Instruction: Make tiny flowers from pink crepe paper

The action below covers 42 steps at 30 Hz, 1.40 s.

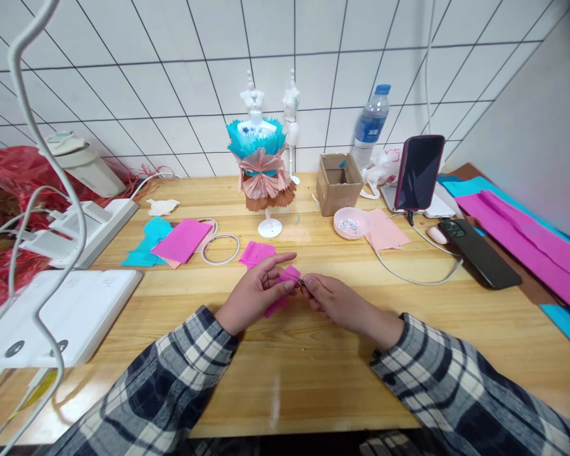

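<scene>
My left hand [261,288] pinches a magenta crepe paper piece [292,273] between thumb and fingers, with its index finger stretched out above. Part of the paper hangs below the palm. My right hand [335,301] is closed on a small thin metal tool [301,281], whose tip touches the paper's right edge; most of it is hidden, so I cannot tell its kind. Just beyond my left hand lies a folded magenta paper [255,253]. Farther back stands a white mannequin [254,104] in a ruffled paper dress [265,174] of blue, peach and brown.
A second mannequin [291,120], a cardboard box [339,183], a pink bowl of beads [353,223] and a water bottle [371,126] stand at the back. Phones [479,253] and paper sheets [527,234] lie right. White power banks [66,310] and cables [71,171] occupy the left.
</scene>
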Available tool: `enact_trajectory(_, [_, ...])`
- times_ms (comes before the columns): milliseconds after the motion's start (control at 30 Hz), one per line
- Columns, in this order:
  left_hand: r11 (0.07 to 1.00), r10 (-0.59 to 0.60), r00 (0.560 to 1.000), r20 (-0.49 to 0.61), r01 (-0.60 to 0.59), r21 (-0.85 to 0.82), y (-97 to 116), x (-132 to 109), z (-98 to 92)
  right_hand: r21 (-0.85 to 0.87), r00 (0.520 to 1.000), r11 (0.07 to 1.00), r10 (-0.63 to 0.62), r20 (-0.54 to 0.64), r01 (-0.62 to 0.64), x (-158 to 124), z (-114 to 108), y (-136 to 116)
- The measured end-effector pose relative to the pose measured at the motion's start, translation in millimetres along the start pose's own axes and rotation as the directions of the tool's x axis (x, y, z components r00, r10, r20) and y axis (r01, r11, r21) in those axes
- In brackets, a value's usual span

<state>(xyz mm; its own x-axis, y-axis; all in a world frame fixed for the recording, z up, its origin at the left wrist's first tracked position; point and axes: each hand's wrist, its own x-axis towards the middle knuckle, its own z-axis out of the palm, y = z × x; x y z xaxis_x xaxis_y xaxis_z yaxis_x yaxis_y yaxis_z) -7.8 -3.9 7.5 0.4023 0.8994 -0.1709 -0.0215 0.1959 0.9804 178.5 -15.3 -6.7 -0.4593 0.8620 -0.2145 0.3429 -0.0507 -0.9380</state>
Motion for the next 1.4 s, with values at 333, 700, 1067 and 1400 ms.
enact_trajectory(333, [0.997, 0.011, 1.0, -0.012, -0.01, 0.082, -1.0, 0.8, -2.4, 0.015, 0.999, 1.0, -0.024, 0.026, 0.024, -0.7, 0.9, 0.4])
enact_trajectory(700, [0.996, 0.029, 1.0, 0.006, -0.03, 0.086, -0.9, -0.7, 1.7, 0.005, 0.999, 1.0, -0.031, -0.014, 0.031, -0.5, 5.9, 3.8])
enact_trajectory(1067, [0.998, 0.016, 1.0, 0.003, -0.016, 0.065, -0.7, -0.3, 2.4, -0.076, 0.998, 0.996, -0.054, -0.022, 0.052, -0.4, 5.0, 2.1])
enact_trajectory(1400, [0.997, 0.043, 0.997, 0.068, -0.047, 0.065, -3.0, -1.5, 0.1, 0.073, 0.999, 0.997, 0.003, 0.038, -0.006, -1.6, 6.3, 1.4])
